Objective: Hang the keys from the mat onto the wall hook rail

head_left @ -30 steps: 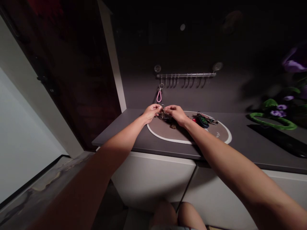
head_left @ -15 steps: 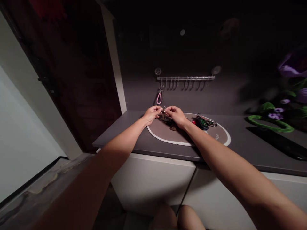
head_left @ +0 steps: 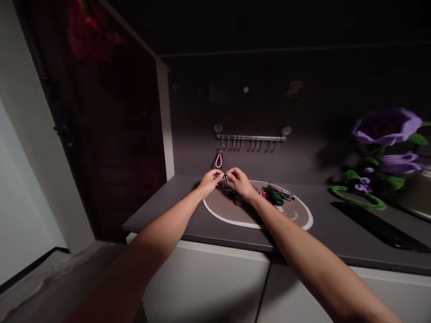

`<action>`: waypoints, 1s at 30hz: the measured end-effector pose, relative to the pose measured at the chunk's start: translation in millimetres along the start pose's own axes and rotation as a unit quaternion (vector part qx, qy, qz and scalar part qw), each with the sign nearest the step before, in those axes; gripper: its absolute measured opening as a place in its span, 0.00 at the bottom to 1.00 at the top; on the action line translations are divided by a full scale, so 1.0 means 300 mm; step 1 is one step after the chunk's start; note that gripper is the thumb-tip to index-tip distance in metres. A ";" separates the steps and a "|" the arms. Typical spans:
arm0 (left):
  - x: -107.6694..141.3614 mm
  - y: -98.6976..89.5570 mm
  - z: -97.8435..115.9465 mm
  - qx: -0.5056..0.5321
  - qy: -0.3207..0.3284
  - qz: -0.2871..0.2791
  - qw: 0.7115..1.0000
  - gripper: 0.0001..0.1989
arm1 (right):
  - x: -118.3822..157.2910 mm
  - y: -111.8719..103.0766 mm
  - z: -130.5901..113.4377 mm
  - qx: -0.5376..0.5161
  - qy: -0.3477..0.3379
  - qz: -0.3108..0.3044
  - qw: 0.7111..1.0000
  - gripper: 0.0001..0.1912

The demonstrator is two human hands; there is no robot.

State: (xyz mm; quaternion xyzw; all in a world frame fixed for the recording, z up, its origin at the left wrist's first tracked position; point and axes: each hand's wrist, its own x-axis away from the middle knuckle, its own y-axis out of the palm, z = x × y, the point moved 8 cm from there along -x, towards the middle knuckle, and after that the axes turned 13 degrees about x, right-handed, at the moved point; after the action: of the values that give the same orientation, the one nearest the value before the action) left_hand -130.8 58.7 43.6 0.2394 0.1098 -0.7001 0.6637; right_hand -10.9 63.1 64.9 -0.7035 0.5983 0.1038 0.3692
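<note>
My left hand (head_left: pixel 210 181) is closed in a pinch, and a small metal key ring with keys (head_left: pixel 225 181) hangs at its fingertips. From the other side, my right hand (head_left: pixel 239 181) pinches the same ring, fingertips close to the left ones. Both hands are just above the far left part of a brown mat with a white rim (head_left: pixel 232 221). A pink loop keychain (head_left: pixel 218 160) hangs from the rail just above them. Right of my right hand, a dark fob with green markings (head_left: pixel 276 196) lies among other keys and clips on the mat.
On the wall is a clear rail with several hooks (head_left: pixel 251 137). A long black object (head_left: pixel 377 226), a green fuzzy ring (head_left: pixel 358 204) and purple flowers (head_left: pixel 387 128) are on the right of the grey counter (head_left: pixel 155 208). A dark door (head_left: pixel 124 134) stands at left.
The view has tilted up, so the counter and rail appear lower. My hands have come slightly nearer the rail, still pinching the key ring. The pink keychain still hangs there.
</note>
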 end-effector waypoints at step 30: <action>-0.008 0.003 -0.018 -0.263 0.070 -0.030 0.962 0.10 | -0.300 -0.029 -0.003 -0.308 0.269 0.183 0.894 0.07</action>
State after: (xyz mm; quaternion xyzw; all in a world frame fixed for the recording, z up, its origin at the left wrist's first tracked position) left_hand -129.0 63.2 40.2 0.1014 0.3428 -0.6479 0.6727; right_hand -26.7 131.5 121.9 -0.6613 0.7308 0.1552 -0.0672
